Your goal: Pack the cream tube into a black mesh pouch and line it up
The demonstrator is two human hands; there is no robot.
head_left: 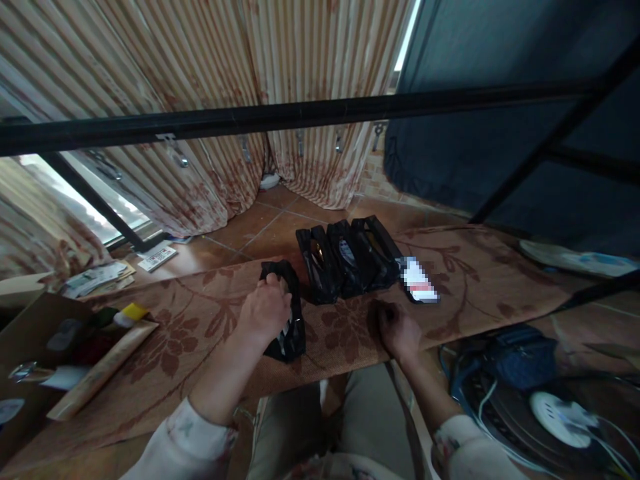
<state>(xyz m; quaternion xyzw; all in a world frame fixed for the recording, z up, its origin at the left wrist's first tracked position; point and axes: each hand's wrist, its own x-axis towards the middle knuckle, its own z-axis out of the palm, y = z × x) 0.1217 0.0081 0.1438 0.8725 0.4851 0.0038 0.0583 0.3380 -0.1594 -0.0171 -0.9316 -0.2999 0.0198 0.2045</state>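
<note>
My left hand [269, 308] is over an open black pouch [299, 327] that stands on the patterned cloth. Its fingers curl down into the pouch's opening, where pale, shiny contents show; what the fingertips grip is hidden. To the right of it, my right hand [399, 328] rests near the cloth's front edge with its fingers curled in. Shadow covers its fingertips, so I cannot make out anything held. Beyond the hands, three similar black pouches [320, 267] stand side by side. A phone [420, 280] with a lit, blurred screen lies at their right.
Under everything is the brown leaf-patterned cloth [200, 320]. A cardboard box [30, 333] with assorted items sits at left. Across the back runs a black metal rail [300, 115] before curtains [200, 53]. A round stool [520, 407] with a power strip [560, 419] and cables is at right.
</note>
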